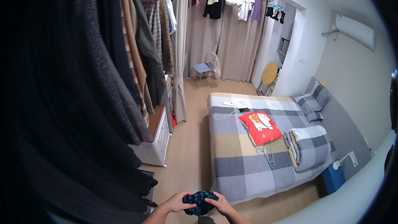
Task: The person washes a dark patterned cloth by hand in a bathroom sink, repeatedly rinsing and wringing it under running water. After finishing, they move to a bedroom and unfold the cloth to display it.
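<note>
A bunched-up piece of dark cloth with a black and blue pattern is held low in front of me, over the floor beside the bed. My left hand is closed on its left side, the thumb lying on top. On the opposite side my right hand grips it the same way. Gathered as it is, the cloth does not show what kind of garment or item it is. The fingers beneath it are mostly hidden.
To the right stands a bed bearing a red cushion, pale blue hangers, a folded quilt and a phone with a cable. Dark hanging clothes fill the left, above a white cabinet. A chair stands by the far curtains.
</note>
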Demonstrator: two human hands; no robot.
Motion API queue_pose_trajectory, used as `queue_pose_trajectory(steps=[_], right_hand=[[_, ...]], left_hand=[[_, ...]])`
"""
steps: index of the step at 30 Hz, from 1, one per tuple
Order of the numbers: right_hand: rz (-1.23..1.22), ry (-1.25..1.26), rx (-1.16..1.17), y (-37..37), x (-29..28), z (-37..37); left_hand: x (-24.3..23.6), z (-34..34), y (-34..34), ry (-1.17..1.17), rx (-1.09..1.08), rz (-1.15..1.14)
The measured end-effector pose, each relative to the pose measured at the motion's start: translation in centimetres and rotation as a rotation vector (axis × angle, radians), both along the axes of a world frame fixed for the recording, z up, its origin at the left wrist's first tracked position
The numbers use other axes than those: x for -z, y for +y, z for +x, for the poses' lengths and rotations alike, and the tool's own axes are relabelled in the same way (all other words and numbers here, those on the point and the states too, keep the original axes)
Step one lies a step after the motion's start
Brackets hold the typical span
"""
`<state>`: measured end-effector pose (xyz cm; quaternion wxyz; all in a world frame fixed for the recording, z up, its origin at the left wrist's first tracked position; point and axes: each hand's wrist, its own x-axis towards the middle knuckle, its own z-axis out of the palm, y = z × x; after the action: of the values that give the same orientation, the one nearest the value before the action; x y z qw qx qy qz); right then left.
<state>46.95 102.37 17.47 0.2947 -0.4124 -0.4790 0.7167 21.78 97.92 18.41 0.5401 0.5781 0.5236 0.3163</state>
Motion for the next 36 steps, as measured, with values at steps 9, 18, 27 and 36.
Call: queue_pose_trajectory(steps=[9, 18, 27, 36], right_hand=[[0.219, -0.248, -0.220, 20.5, 0.1, -0.6], [0.552, 0.125, -0.492, 36.5, -3.8, -5.2], [0.403, 0.007, -0.435, 50.4, -5.0, -12.6], [0.369, 0.040, -0.384, 61.1, -8.0, -16.9]], left_hand=[[-3.4, -4.5, 18.2, -0.247, -0.067, -0.203], [-8.2, -3.9, 31.6, -0.151, 0.151, 0.144], [-5.5, -13.2, 43.5, -0.361, 0.055, -0.257], [-4.1, -18.2, 55.1, -0.393, 0.012, -0.003]])
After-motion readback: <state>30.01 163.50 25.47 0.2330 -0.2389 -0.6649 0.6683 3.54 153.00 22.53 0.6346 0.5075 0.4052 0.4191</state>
